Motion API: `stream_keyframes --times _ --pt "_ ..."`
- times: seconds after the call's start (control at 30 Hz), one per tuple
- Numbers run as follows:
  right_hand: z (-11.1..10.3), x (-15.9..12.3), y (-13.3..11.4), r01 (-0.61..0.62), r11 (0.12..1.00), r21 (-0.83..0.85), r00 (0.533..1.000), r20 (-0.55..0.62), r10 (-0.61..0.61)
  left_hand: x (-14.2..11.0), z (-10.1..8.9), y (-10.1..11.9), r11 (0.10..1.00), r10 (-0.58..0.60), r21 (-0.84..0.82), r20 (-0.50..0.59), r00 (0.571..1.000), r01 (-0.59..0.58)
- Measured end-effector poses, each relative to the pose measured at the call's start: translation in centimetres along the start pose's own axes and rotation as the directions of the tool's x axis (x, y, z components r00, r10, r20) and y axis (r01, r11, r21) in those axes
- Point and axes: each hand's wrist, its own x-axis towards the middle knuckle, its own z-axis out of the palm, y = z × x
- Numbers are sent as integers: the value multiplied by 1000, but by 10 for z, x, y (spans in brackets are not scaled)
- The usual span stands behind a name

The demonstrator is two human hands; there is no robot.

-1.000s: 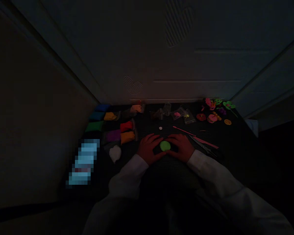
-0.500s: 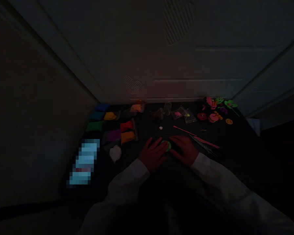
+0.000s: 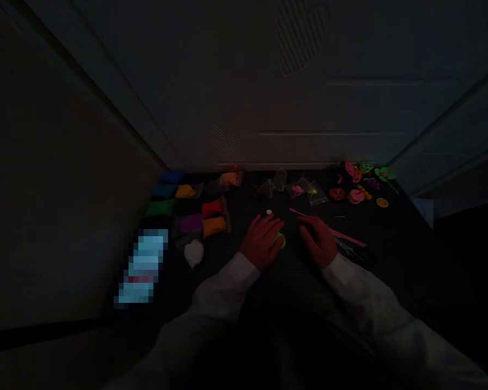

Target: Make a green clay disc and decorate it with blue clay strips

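Observation:
The scene is very dark. My left hand lies palm down with fingers stretched flat over a green lump of clay, of which only the right edge shows. A little to the right, my right hand rests on the dark mat apart from the clay, fingers loosely curled, its fingertips close to a pink stick tool. A small white bead lies just beyond my left fingertips.
Coloured clay packets lie in rows at the left, with a white clay lump near them. Clear small bags sit at the back. Finished clay flowers stand at the back right. A white door panel rises behind.
My left hand has slid over the green clay and covers most of it. My right hand has drawn away to the right, off the clay.

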Motion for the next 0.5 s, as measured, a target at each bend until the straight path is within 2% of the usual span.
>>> stream_keyframes --times 0.03,0.07,0.17,0.3,0.4,0.5 --pt "0 2 1 -15 1000 14 999 -32 16 8 6 0 999 5 33 -61 998 -2" --pt "1 3 1 -29 999 28 998 -61 30 16 12 0 999 24 43 -69 997 -22" --pt "1 6 3 -62 996 56 989 -130 69 36 23 5 994 97 52 -34 995 -95" --pt "0 5 2 -90 992 83 980 -171 103 46 24 14 990 114 75 120 986 -123" --pt "-1 5 1 -100 989 105 977 -176 118 45 21 18 989 108 70 254 961 -130" --pt "-3 5 -1 -108 987 115 976 -178 127 43 20 20 991 76 81 301 951 -105"
